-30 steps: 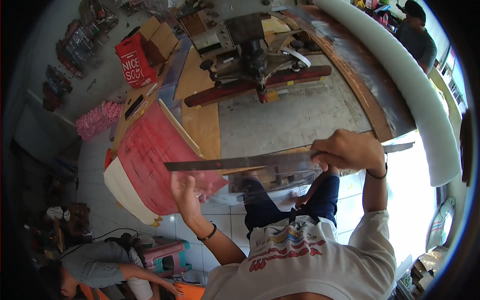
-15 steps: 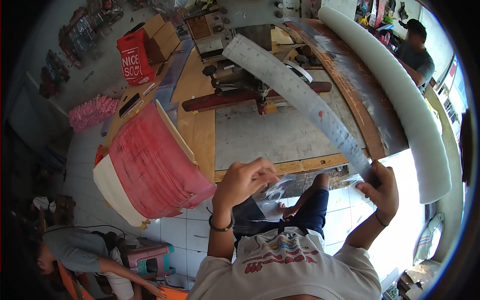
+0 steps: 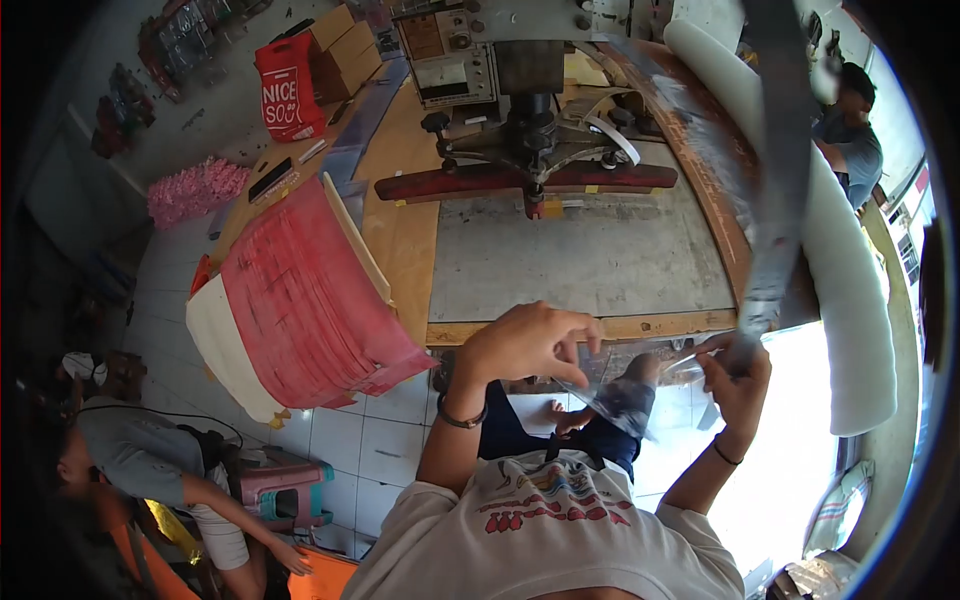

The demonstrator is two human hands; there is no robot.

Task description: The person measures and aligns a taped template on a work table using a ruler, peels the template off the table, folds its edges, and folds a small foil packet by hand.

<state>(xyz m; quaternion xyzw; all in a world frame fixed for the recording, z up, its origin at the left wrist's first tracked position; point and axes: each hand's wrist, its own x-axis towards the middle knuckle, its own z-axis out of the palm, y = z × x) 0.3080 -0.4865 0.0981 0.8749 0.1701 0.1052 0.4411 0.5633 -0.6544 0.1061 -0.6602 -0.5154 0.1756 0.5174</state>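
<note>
My right hand (image 3: 738, 388) is closed around the lower end of a long metal ruler (image 3: 782, 190), which stands almost upright and is blurred towards its top. My left hand (image 3: 528, 345) is over the front edge of the worktable, fingers curled and thumb bent in, with a crumpled piece of clear plastic film (image 3: 622, 402) at its fingertips. The film hangs between my hands in front of my knee. Part of it seems to reach my right fingers, but I cannot tell whether they grip it. A grey metal plate (image 3: 580, 265) lies on the table beyond my hands.
A machine with a red-edged bar (image 3: 470, 182) stands over the plate. Red sheets (image 3: 310, 290) drape over the table's left corner. A white foam roll (image 3: 850, 310) lies along the right. One co-worker (image 3: 150, 450) bends at lower left; another person (image 3: 850, 140) is at far right.
The ruler has swung from leaning left across the table to nearly upright. My left hand has moved right with the film, which is now more spread out. My right hand has shifted slightly left and down.
</note>
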